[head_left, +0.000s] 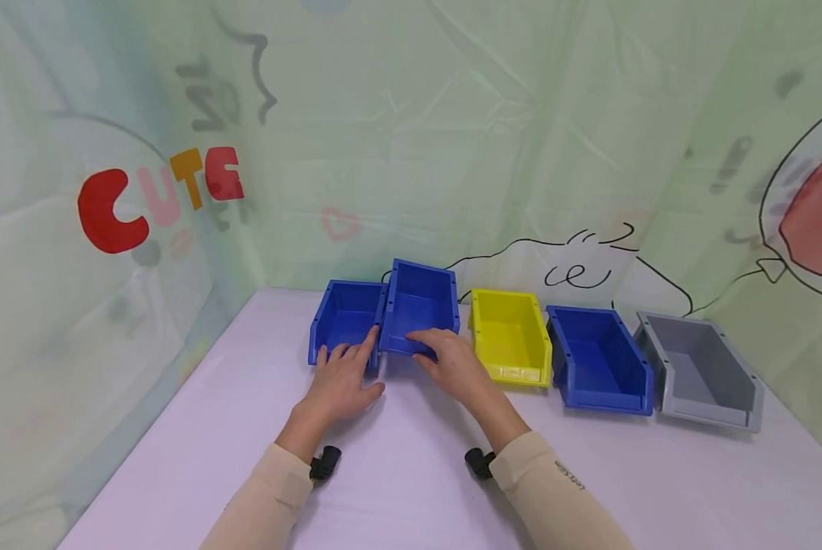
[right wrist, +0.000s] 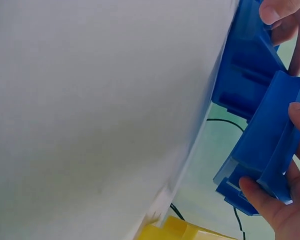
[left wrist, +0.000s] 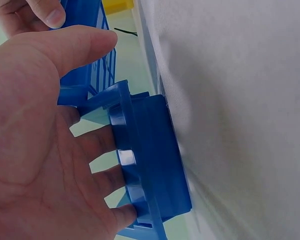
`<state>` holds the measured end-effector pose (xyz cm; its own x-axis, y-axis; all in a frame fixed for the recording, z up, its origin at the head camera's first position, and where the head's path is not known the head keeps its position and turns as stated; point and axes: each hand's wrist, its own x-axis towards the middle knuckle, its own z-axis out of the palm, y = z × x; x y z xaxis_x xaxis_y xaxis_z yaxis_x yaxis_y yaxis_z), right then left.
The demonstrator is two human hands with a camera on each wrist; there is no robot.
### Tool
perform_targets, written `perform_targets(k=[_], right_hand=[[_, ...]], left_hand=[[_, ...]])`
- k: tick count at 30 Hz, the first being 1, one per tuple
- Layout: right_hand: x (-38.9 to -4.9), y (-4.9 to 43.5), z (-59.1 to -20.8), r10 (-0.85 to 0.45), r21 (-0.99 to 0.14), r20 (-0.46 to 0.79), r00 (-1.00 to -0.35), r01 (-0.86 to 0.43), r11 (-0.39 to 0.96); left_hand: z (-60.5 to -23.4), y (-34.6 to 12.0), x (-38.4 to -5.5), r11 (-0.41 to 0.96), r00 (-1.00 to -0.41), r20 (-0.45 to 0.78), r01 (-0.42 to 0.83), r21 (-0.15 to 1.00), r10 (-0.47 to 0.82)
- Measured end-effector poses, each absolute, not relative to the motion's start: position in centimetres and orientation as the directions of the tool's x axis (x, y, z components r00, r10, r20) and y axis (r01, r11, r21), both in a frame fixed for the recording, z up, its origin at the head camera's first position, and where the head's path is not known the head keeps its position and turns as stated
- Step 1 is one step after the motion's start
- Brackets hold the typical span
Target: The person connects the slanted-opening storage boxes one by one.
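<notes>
At the far left of the row, a blue storage bin (head_left: 347,312) sits on the table, its open front facing me. My left hand (head_left: 342,384) reaches over its front edge with fingers spread and fairly straight. In the left wrist view those fingers rest along the rim of the blue bin (left wrist: 162,155), the thumb standing free. My right hand (head_left: 454,365) grips a second blue bin (head_left: 421,304) by its front edge. This bin is raised and tilted, its left side overlapping the first bin's right wall. The right wrist view shows the raised bin (right wrist: 270,135) off the tabletop.
To the right stand a yellow bin (head_left: 510,344), another blue bin (head_left: 600,370) and a grey bin (head_left: 703,370), side by side. A pale cloth (head_left: 404,489) covers the table. Behind the bins hangs a printed green curtain (head_left: 411,153), close to the table's back edge.
</notes>
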<state>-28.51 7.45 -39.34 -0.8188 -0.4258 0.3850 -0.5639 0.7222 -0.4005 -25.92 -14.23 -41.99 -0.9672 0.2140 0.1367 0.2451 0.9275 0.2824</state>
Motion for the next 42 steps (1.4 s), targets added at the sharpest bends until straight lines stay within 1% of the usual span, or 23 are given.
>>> perform_targets(k=[16, 25, 32, 37, 42], right_hand=[[-28.6, 7.4, -39.3, -0.417, -0.422, 0.384, -0.824, -0.559, 0.714], [-29.1, 7.5, -39.0, -0.449, -0.417, 0.377, -0.81, -0.581, 0.699], [-29.4, 7.7, -38.9, -0.48, -0.392, 0.344, -0.807, -0.588, 0.708], [-29.5, 7.7, -39.0, -0.452, -0.434, 0.333, -0.828, -0.56, 0.706], [-29.6, 7.7, -39.1, -0.439, -0.466, 0.335, -0.833, -0.552, 0.691]], left_hand=[[-42.0, -14.2, -26.0, 0.925, -0.968, 0.137, 0.242, 0.294, 0.21], [-41.5, -14.2, -25.8, 0.92, -0.969, 0.127, 0.243, 0.308, 0.213], [-41.4, -14.2, -25.7, 0.916, -0.968, 0.123, 0.245, 0.316, 0.217], [-41.5, -14.3, -25.7, 0.918, -0.965, 0.136, 0.255, 0.303, 0.223], [-41.6, -14.3, -25.7, 0.921, -0.965, 0.137, 0.254, 0.297, 0.223]])
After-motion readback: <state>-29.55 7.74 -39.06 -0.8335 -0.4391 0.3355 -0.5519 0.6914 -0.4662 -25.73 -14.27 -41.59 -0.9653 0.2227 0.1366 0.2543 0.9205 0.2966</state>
